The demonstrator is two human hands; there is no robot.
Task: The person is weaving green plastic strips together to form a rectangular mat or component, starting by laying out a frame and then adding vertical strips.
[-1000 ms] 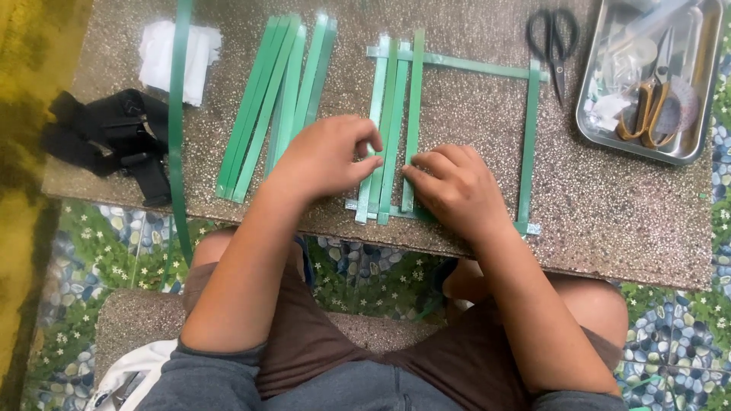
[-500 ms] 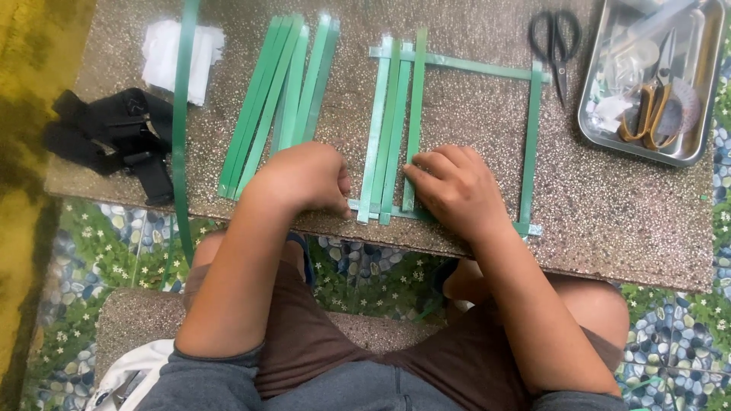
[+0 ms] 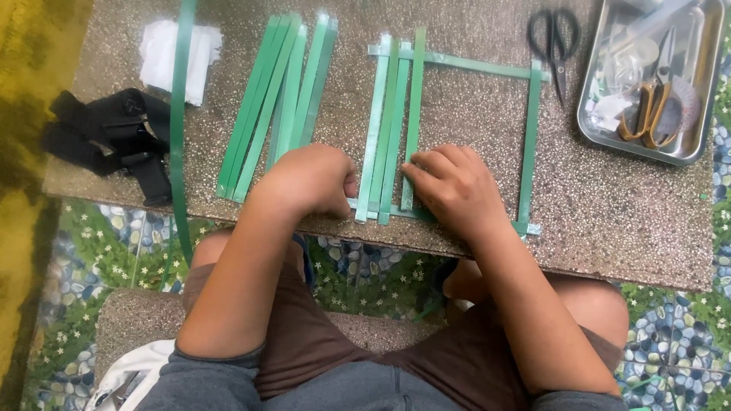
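Green plastic strips form a square frame (image 3: 528,144) on a speckled stone table (image 3: 609,213). Three upright strips (image 3: 388,114) lie side by side at the frame's left side. My left hand (image 3: 308,179) is curled at the bottom left corner, thumb against the lowest part of the upright strips. My right hand (image 3: 453,183) presses its fingertips on the rightmost upright strip near the bottom cross strip. Whether either hand pinches a strip is hidden by the fingers.
A loose bundle of green strips (image 3: 274,106) lies left of the frame. One long strip (image 3: 180,129) hangs over the table edge. A black strap tool (image 3: 110,141) and white cloth (image 3: 164,53) sit far left. Black scissors (image 3: 557,42) and a metal tray (image 3: 655,76) of tools are right.
My left hand has drawn back left and curled into a fist at the strips' lower end. My right hand has stayed nearly in place.
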